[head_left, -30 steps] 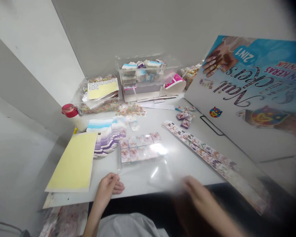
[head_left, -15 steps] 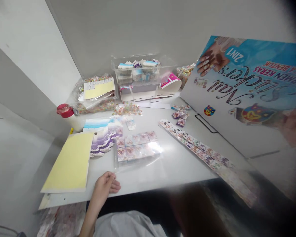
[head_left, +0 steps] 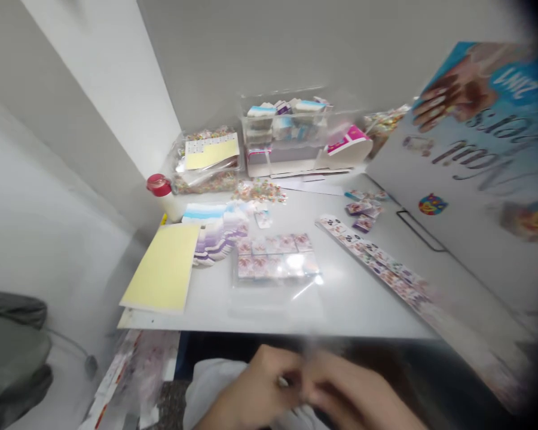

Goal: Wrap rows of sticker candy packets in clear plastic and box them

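My left hand [head_left: 260, 385] and my right hand [head_left: 341, 391] meet low in the view, below the white table's front edge [head_left: 269, 328], over my lap. Both are smeared by motion; their fingers curl toward each other around a small pale thing I cannot make out. On the table just beyond them lies a clear bag of small patterned sticker packs [head_left: 275, 260]. A long strip of sticker packs [head_left: 372, 260] runs diagonally to the right.
A yellow sheet [head_left: 165, 266] and a fanned stack of purple cards [head_left: 217, 236] lie at left, near a red-capped bottle [head_left: 161, 191]. Clear boxes of packs [head_left: 287, 128] stand at the back wall. A large printed display board [head_left: 475, 173] leans at right.
My left hand left the table's front edge and came down to my lap; my right hand came back into view to meet it. The camera swung left and down.
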{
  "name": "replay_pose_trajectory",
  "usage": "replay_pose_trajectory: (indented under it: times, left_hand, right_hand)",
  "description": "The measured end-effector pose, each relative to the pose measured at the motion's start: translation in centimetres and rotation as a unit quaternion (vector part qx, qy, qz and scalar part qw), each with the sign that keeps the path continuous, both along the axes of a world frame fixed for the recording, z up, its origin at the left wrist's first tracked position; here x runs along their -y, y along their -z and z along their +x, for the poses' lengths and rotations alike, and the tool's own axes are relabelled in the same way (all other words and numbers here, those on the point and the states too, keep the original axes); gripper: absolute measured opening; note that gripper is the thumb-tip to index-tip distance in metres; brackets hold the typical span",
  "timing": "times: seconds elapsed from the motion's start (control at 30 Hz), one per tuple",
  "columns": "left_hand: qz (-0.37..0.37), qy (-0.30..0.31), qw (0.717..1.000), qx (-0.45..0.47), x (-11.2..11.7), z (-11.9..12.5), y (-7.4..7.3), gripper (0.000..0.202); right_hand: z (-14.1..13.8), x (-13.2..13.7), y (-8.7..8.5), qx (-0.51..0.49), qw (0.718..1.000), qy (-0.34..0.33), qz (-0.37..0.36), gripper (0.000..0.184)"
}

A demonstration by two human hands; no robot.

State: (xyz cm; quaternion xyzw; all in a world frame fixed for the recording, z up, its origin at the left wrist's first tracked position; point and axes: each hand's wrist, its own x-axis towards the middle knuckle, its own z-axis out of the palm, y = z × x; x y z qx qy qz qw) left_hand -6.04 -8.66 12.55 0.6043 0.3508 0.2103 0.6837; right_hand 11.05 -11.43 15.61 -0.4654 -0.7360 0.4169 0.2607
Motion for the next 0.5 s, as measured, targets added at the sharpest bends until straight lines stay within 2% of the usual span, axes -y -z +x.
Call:
replay_pose_trajectory:
  times: [0.07,0.17,0.23,0.3,0.4,0.47,0.5]
  left_hand:
    - [-0.086,-0.029,0.996,0.028,-0.2,-2.3,0.7,0.026]
    - [-0.191,-0.070,0.978,0.052,-0.4,-7.5,2.3,0.027]
    - [-0.228,-0.086,0.970,0.001,-0.1,-11.7,3.7,0.031]
    - [-0.280,-0.116,0.947,-0.105,0.5,-15.9,5.0,0.030]
    - [-0.277,-0.194,0.924,-0.177,1.5,-21.6,6.9,0.021]
    - [-0.242,-0.298,0.896,-0.224,2.0,-24.7,8.2,0.016]
    - [-0.220,-0.357,0.873,-0.251,2.2,-26.0,8.8,0.013]
  right_hand:
    - [-0.2,-0.9,-0.6,-0.007,0.999,0.050,0.000,0.019]
    - [-0.8,-2.2,-0.7,0.003,0.996,0.093,-0.015,0.024]
    - [-1.5,-2.5,-0.2,0.007,0.996,0.085,-0.035,0.026]
    - [-2.2,-2.3,0.5,0.004,0.996,0.066,-0.062,0.026]
    - [-2.3,-2.0,1.4,-0.003,0.994,0.049,-0.097,0.027]
    - [-1.8,-2.1,1.7,0.001,0.992,0.044,-0.117,0.027]
    - [-1.5,-2.1,1.8,0.006,0.991,0.048,-0.124,0.026]
